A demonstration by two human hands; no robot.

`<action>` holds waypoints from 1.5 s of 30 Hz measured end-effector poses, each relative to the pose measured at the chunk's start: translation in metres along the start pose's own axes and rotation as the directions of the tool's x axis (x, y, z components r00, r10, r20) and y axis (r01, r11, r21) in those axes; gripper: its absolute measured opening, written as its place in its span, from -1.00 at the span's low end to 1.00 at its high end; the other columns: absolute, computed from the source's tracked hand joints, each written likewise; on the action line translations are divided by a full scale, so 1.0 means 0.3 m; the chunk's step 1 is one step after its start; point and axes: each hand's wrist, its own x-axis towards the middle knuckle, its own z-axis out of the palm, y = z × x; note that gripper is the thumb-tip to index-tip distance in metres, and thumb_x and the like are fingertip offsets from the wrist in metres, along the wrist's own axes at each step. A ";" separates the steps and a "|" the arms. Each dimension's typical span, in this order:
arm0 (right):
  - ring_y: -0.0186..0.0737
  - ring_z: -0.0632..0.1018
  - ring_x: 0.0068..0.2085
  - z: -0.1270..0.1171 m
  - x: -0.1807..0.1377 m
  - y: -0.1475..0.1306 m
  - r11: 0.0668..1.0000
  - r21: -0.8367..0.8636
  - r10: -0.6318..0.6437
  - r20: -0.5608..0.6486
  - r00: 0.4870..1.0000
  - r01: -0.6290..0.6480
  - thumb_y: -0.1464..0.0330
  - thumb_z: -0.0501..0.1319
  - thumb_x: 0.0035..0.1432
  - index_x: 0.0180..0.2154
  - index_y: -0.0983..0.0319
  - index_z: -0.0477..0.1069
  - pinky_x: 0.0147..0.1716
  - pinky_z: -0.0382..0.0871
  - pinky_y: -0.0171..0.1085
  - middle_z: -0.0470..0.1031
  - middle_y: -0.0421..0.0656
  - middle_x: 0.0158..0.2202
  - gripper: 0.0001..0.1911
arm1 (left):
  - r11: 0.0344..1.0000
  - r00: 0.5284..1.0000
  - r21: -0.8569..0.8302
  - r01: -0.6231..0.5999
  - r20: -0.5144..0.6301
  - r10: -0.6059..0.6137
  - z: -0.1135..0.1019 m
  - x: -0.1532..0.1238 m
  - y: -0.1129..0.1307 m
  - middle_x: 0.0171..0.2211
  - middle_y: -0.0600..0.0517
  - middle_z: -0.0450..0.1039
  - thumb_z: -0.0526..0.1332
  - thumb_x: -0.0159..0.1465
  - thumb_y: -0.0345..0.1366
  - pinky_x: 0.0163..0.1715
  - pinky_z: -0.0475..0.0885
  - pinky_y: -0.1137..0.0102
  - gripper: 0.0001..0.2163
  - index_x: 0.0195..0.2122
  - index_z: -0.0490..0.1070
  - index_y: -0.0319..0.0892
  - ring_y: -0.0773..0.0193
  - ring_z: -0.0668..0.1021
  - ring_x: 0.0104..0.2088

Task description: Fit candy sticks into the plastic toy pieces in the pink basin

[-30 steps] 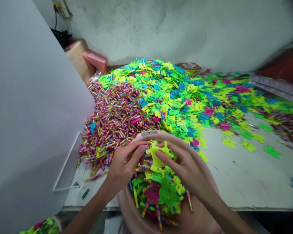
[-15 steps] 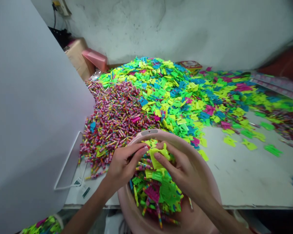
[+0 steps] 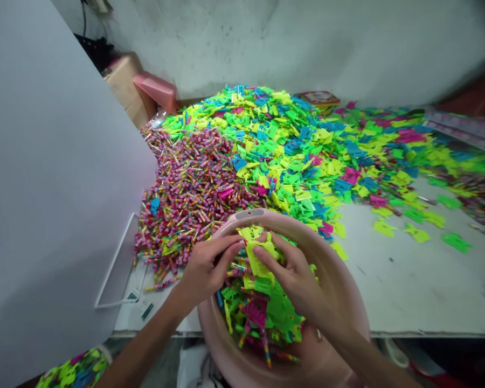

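Note:
Over a pink oval basin [image 3: 353, 285], my right hand [image 3: 301, 277] grips a flat yellow plastic piece [image 3: 257, 264] between thumb and fingers. My left hand [image 3: 204, 267] is pinched at the piece's left edge. A tiny red and white bit shows at its fingertips, too small to name. Below both hands the basin holds green plastic pieces [image 3: 281, 310], a magenta piece [image 3: 255, 313] and several thin multicoloured sticks [image 3: 267, 350].
Behind the basin lies a heap of small pink-wrapped sticks [image 3: 186, 183]. A larger heap of neon plastic pieces [image 3: 275, 124] spreads right across the white table [image 3: 408, 291]. A white panel [image 3: 64, 178] stands left, near a wire frame [image 3: 113, 264] and a pink scoop-like container [image 3: 157, 91].
Both hands stay together over the basin, with the yellow piece still in my right hand and slightly turned. The whole view has shifted a little.

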 end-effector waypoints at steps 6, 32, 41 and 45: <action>0.13 0.51 0.12 0.001 0.026 0.030 1.000 -0.012 0.023 -0.084 0.996 -0.024 -0.01 0.25 0.20 -0.03 0.18 0.52 0.15 0.34 0.01 0.58 -0.04 0.05 -0.53 | 0.790 0.978 0.577 -0.208 0.139 0.156 0.014 0.025 0.018 -0.09 -0.18 0.59 0.11 0.45 -0.21 -0.09 0.46 0.16 -0.68 0.11 0.45 -0.28 0.01 0.59 -0.10; 0.02 0.59 -0.10 -0.048 0.035 0.035 0.999 0.022 -0.026 -0.135 0.991 0.029 0.01 0.24 0.20 -0.18 0.20 0.58 -0.09 0.47 -0.16 0.65 -0.10 -0.17 -0.59 | 0.815 0.966 0.517 -0.260 0.140 0.219 0.079 0.004 0.023 -0.26 -0.09 0.52 0.22 0.36 0.00 -0.08 0.40 0.17 -0.65 -0.11 0.41 -0.23 0.04 0.52 -0.16; 0.17 0.55 -0.01 -0.528 0.209 0.394 0.872 -0.461 -0.080 -0.463 0.883 -0.162 -0.03 0.16 0.21 -0.17 0.20 0.49 -0.04 0.41 -0.02 0.52 0.13 0.01 -0.55 | 0.924 0.993 0.380 0.043 -0.120 0.004 -0.033 0.031 -0.216 -0.17 -0.06 0.60 0.00 0.50 -0.22 -0.11 0.52 0.20 -0.71 -0.08 0.51 -0.14 0.15 0.60 -0.15; 0.49 0.48 0.04 -0.563 0.294 0.575 0.816 -0.508 -0.016 -0.496 0.868 -0.276 -0.14 0.27 -0.12 -0.46 0.14 0.35 0.03 0.28 0.28 0.55 0.21 -0.23 -0.52 | 0.891 0.958 0.420 0.171 -0.281 -0.052 0.012 0.085 -0.391 -0.26 -0.09 0.54 0.16 0.43 -0.14 -0.10 0.51 0.09 -0.74 -0.28 0.51 -0.18 0.06 0.56 -0.14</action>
